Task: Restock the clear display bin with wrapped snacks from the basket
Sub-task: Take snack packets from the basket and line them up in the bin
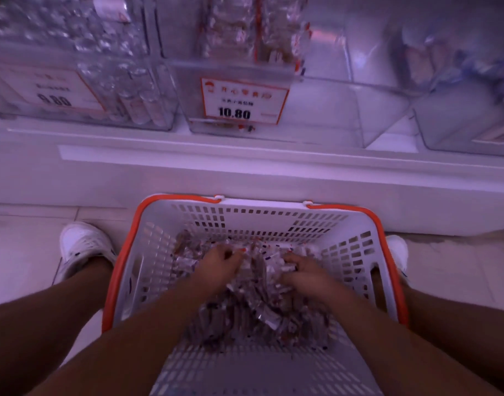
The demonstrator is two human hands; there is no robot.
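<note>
A white basket with an orange rim [159, 241] stands on the floor between my feet. A pile of clear-wrapped snacks [253, 307] fills its bottom. My left hand [219, 265] is sunk into the pile, fingers curled around wrappers. My right hand [302, 271] is buried in the pile too, closed on a bunch of snacks. On the shelf above stands the clear display bin [245, 64] with the 10.80 price tag [243, 101]; it holds several of the same snacks.
A clear bin [82, 81] with a 9.80 tag sits at the left. An almost bare clear bin [356, 110] and another with bluish packs [467, 90] stand at the right. The white shelf ledge [245, 164] juts out above the basket. White shoes [82, 247] flank the basket.
</note>
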